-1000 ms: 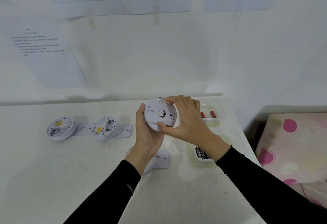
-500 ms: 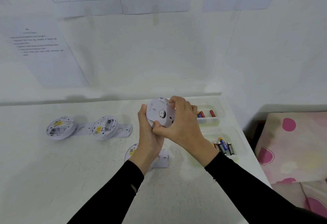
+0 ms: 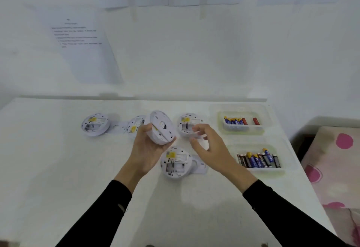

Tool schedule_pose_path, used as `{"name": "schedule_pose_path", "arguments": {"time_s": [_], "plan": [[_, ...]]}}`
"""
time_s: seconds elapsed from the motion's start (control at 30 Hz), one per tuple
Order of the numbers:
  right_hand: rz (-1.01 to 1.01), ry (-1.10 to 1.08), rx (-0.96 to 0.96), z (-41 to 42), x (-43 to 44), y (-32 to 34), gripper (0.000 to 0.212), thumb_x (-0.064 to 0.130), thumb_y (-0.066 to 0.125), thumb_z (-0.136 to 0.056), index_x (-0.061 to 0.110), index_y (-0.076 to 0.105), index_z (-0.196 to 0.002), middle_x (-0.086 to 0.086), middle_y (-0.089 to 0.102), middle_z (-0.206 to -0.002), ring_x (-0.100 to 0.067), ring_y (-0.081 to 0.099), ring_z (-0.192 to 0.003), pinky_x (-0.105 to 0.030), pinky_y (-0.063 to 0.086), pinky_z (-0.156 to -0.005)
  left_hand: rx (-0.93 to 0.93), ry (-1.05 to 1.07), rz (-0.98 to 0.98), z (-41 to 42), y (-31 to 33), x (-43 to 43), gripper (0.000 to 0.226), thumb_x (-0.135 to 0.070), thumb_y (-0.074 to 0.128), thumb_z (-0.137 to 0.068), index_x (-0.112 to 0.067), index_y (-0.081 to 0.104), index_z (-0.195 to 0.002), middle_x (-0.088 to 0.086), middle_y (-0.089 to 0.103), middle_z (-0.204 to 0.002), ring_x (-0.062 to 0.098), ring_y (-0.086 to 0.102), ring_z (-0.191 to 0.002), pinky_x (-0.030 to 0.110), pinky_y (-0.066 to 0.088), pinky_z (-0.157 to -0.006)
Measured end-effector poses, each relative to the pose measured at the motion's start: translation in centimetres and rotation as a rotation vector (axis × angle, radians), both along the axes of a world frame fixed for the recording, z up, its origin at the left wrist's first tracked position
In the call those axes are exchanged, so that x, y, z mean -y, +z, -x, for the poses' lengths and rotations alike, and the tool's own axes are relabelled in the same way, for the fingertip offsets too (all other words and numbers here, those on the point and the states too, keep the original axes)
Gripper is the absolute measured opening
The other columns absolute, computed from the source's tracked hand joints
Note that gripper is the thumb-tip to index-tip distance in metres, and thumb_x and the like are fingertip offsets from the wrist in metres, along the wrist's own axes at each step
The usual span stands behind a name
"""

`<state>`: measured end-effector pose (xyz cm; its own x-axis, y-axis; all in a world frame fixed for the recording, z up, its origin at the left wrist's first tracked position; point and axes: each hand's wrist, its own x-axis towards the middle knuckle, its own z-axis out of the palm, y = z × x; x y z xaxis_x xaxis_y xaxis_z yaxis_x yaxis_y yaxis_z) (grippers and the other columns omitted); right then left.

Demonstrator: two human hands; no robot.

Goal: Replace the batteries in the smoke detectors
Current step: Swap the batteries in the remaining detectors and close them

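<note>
My left hand grips a round white smoke detector by its rim, tilted and lifted above the white table. My right hand hovers just right of it with loosely curled fingers that hold nothing I can make out. Open detectors lie back-up on the table: one at far left, one partly hidden behind my left hand, one behind my right fingers, and one below the held detector. Two clear trays hold batteries: the far tray and the near tray.
The table ends against a white wall with taped paper sheets. A pink dotted cloth lies past the table's right edge. White mounting plates lie beside the detectors.
My right hand has come off the detector and moved right. My left hand now holds it alone and has turned it. The view has shifted, showing more detectors and both trays.
</note>
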<state>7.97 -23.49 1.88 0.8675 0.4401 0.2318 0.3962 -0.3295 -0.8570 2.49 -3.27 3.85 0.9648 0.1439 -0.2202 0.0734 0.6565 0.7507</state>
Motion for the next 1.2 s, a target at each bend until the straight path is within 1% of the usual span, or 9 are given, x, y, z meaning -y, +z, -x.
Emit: {"name": "schedule_pose_path", "arguments": {"time_s": [0.17, 0.27, 0.33, 0.47, 0.6, 0.7, 0.83, 1.1, 1.2], "plan": [[0.278, 0.003, 0.071, 3.8, -3.0, -4.2, 0.076, 0.063, 0.069, -0.072, 0.032, 0.041, -0.135, 0.01, 0.04, -0.145, -0.009, 0.035, -0.133, -0.036, 0.031, -0.109, -0.101, 0.121, -0.494, 3.5, -3.1, -4.7, 0.061, -0.016, 0.067, -0.09, -0.022, 0.039, -0.145, 0.004, 0.048, -0.144, 0.009, 0.06, -0.116, 0.032, 0.056, -0.089], [0.309, -0.077, 0.084, 5.9, -4.1, -5.7, 0.099, 0.08, 0.065, -0.058, 0.042, 0.027, -0.142, 0.01, 0.019, -0.155, -0.011, 0.019, -0.142, -0.038, 0.02, -0.112, -0.137, 0.181, -0.73, 5.9, -4.5, -6.7, 0.069, -0.023, 0.074, -0.087, -0.037, 0.037, -0.143, -0.004, 0.052, -0.137, 0.006, 0.058, -0.117, 0.024, 0.052, -0.09], [0.306, -0.137, 0.105, 6.8, -4.6, -6.5, 0.103, 0.08, 0.065, -0.058, 0.041, 0.023, -0.144, 0.008, 0.016, -0.156, -0.011, 0.016, -0.144, -0.039, 0.015, -0.114, -0.169, 0.225, -0.885, 7.2, -5.0, -7.8, 0.083, -0.02, 0.084, -0.077, -0.034, 0.034, -0.143, -0.009, 0.048, -0.134, -0.001, 0.053, -0.119, 0.019, 0.049, -0.091], [0.245, -0.234, 0.101, 7.9, -5.6, -7.3, 0.099, 0.068, 0.071, -0.063, 0.037, 0.024, -0.145, 0.003, 0.023, -0.154, -0.011, 0.017, -0.144, -0.034, 0.012, -0.111, -0.226, 0.298, -1.171, 8.6, -6.1, -9.7, 0.119, -0.056, 0.085, -0.049, -0.013, 0.033, -0.148, 0.002, 0.046, -0.141, 0.018, 0.044, -0.131, 0.046, 0.038, -0.111], [0.141, -0.312, 0.094, 8.4, -6.6, -7.9, 0.093, 0.051, 0.075, -0.068, 0.03, 0.027, -0.144, -0.004, 0.032, -0.149, -0.019, 0.028, -0.14, -0.045, 0.028, -0.112, -0.276, 0.271, -1.259, 9.3, -6.4, -11.1, 0.129, -0.071, 0.068, -0.042, -0.004, 0.033, -0.146, 0.009, 0.048, -0.14, 0.026, 0.042, -0.128, 0.03, 0.023, -0.111], [0.021, -0.312, 0.1, 8.8, -7.0, -8.1, 0.089, 0.044, 0.075, -0.069, 0.022, 0.029, -0.141, -0.005, 0.04, -0.142, -0.024, 0.037, -0.135, -0.053, 0.039, -0.105, -0.29, 0.245, -1.314, 9.4, -7.2, -12.4, 0.125, -0.064, 0.078, -0.047, -0.003, 0.033, -0.146, 0.01, 0.047, -0.141, 0.029, 0.041, -0.129, 0.026, 0.018, -0.105], [-0.059, -0.325, 0.033, 9.3, -7.1, -8.3, 0.091, 0.03, 0.082, -0.069, 0.026, 0.028, -0.142, 0.004, 0.039, -0.141, -0.014, 0.04, -0.133, -0.049, 0.043, -0.105, -0.309, 0.282, -1.316, 9.2, -8.4, -13.3, 0.113, -0.041, 0.093, -0.059, -0.007, 0.032, -0.148, 0.011, 0.046, -0.143, 0.03, 0.037, -0.133, 0.032, 0.019, -0.111], [-0.061, -0.333, -0.051, 9.5, -7.0, -8.1, 0.093, 0.024, 0.086, -0.069, 0.028, 0.028, -0.142, 0.024, 0.036, -0.138, -0.005, 0.04, -0.132, -0.046, 0.048, -0.1, -0.287, 0.335, -1.39, 9.1, -9.5, -13.2, 0.102, -0.042, 0.09, -0.063, -0.004, 0.039, -0.143, 0.014, 0.044, -0.146, 0.032, 0.037, -0.136, 0.038, 0.02, -0.113], [-0.06, -0.332, -0.092, 9.7, -7.0, -7.8, 0.096, 0.025, 0.086, -0.069, 0.034, 0.025, -0.143, 0.031, 0.033, -0.138, -0.002, 0.04, -0.132, -0.043, 0.048, -0.101, -0.335, 0.376, -1.413, 9.5, -9.0, -12.6, 0.105, -0.047, 0.088, -0.063, -0.012, 0.035, -0.147, 0.007, 0.032, -0.157, 0.029, 0.028, -0.142, 0.045, 0.019, -0.114]]}}
